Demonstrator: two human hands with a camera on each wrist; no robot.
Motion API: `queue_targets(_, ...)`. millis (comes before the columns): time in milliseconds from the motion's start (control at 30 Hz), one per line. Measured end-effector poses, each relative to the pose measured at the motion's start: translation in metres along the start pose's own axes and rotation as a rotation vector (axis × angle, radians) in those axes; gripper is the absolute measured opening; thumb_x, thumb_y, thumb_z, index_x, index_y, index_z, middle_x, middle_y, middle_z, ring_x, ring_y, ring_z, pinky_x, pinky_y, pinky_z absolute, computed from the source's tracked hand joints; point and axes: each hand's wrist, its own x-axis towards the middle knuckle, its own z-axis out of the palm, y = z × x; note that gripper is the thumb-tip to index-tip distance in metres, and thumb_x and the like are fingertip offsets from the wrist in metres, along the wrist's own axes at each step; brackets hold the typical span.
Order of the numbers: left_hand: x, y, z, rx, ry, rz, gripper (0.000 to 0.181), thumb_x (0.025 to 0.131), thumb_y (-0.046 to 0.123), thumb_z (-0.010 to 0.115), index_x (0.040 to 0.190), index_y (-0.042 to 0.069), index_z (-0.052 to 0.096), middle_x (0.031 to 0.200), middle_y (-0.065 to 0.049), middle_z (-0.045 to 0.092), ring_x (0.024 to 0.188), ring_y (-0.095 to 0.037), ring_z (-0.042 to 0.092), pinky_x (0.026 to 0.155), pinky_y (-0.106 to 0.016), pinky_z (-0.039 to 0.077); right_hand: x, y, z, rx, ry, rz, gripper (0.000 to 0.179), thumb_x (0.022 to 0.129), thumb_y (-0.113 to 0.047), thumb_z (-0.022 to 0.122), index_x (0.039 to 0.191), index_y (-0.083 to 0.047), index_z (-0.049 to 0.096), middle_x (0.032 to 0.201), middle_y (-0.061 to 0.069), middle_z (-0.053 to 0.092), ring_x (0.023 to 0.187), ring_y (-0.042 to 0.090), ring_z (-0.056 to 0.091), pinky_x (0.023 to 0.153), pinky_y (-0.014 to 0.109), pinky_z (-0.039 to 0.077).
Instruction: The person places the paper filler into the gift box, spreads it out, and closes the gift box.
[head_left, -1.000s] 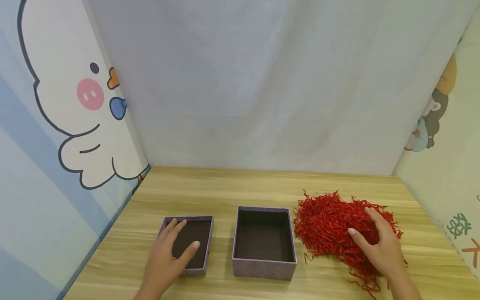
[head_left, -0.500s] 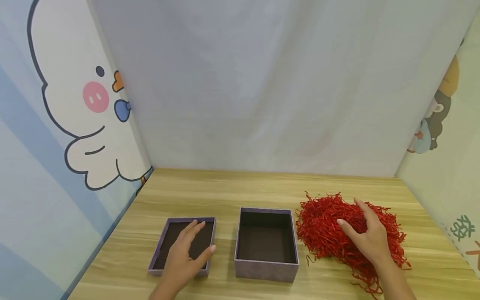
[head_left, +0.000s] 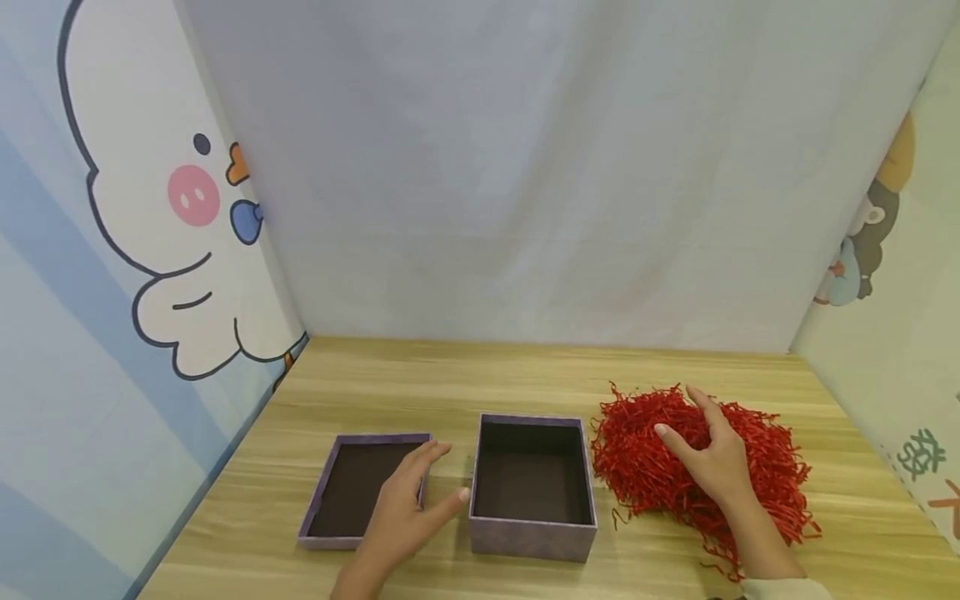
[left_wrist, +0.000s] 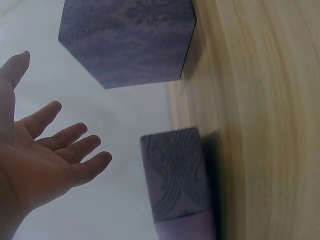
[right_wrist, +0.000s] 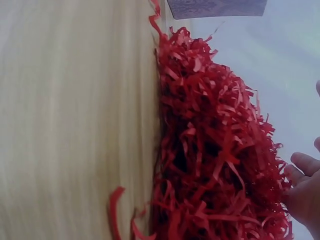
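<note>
A deep purple box (head_left: pixel 532 537) with a dark inside stands at the front middle of the table. To its left lies a shallow purple box lid (head_left: pixel 322 497), inside up. My left hand (head_left: pixel 405 512) hovers over the lid's right side with fingers spread, its thumb tip close to the box's left wall. In the left wrist view the palm faces the box (left_wrist: pixel 135 42), and nothing is held. Red shredded paper (head_left: pixel 637 454) forms a loose heap right of the box. Over the heap is my right hand (head_left: pixel 716 462), fingers apart and holding nothing; part of it is cut off in the right wrist view.
The wood-grain table (head_left: pixel 450 375) reaches back to a pale curtain (head_left: pixel 540 183). Printed cartoon panels close in the left and right sides. A few loose red strands (right_wrist: pixel 116 210) trail onto the table beside the heap.
My left hand has moved right, from over the lid toward the box. My right hand has shifted left across the shredded paper. Box, lid and heap have stayed in place.
</note>
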Motion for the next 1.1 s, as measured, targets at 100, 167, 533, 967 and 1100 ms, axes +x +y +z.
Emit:
queue_targets(100, 0.002, -0.001, 0.008, -0.029, -0.050, -0.018, 0.066, 0.081, 0.048, 0.069, 0.135, 0.016, 0.047, 0.138, -0.008, 0.043, 0.126, -0.036, 0.037, 0.095, -0.059, 0.033, 0.001, 0.002, 0.003, 0.013, -0.008, 0.015, 0.075, 0.086, -0.029, 0.068, 0.147, -0.014, 0.028, 0.145, 0.023, 0.029, 0.126, 0.051, 0.027, 0.089, 0.068, 0.028)
queue_targets(167, 0.003, -0.001, 0.013, -0.044, -0.082, -0.027, 0.068, 0.080, 0.049, 0.068, 0.136, 0.015, 0.046, 0.138, -0.008, 0.043, 0.126, -0.036, 0.037, 0.095, -0.061, 0.032, 0.002, 0.003, 0.004, 0.020, -0.012, 0.022, 0.074, 0.086, -0.029, 0.067, 0.147, -0.013, 0.028, 0.144, 0.023, 0.029, 0.125, 0.051, 0.027, 0.090, 0.067, 0.029)
queue_targets(533, 0.010, 0.006, 0.035, -0.061, -0.225, -0.061, 0.083, 0.079, 0.049, 0.069, 0.143, 0.010, 0.033, 0.144, -0.018, 0.031, 0.128, -0.044, 0.029, 0.093, -0.066, 0.028, 0.004, 0.004, 0.005, 0.072, -0.018, 0.038, 0.073, 0.088, -0.029, 0.066, 0.146, -0.009, 0.027, 0.144, 0.022, 0.031, 0.126, 0.049, 0.027, 0.093, 0.064, 0.027)
queue_targets(967, 0.014, 0.006, 0.049, -0.081, -0.306, -0.184, 0.110, 0.072, 0.052, 0.075, 0.151, 0.019, 0.006, 0.152, -0.016, 0.014, 0.131, -0.047, 0.019, 0.094, -0.068, 0.023, 0.010, 0.008, 0.010, 0.069, -0.141, 0.080, 0.085, 0.087, -0.033, 0.067, 0.151, -0.017, 0.012, 0.150, 0.021, 0.017, 0.132, 0.046, 0.016, 0.095, 0.068, 0.020)
queue_targets(1100, 0.014, 0.008, 0.050, -0.066, -0.310, -0.205, 0.115, 0.068, 0.055, 0.076, 0.151, 0.022, 0.003, 0.152, -0.015, 0.013, 0.131, -0.047, 0.020, 0.094, -0.068, 0.024, 0.012, 0.012, 0.012, 0.008, -0.242, 0.114, 0.095, 0.085, -0.039, 0.066, 0.151, -0.023, -0.001, 0.152, 0.022, 0.006, 0.131, 0.051, 0.011, 0.092, 0.072, 0.018)
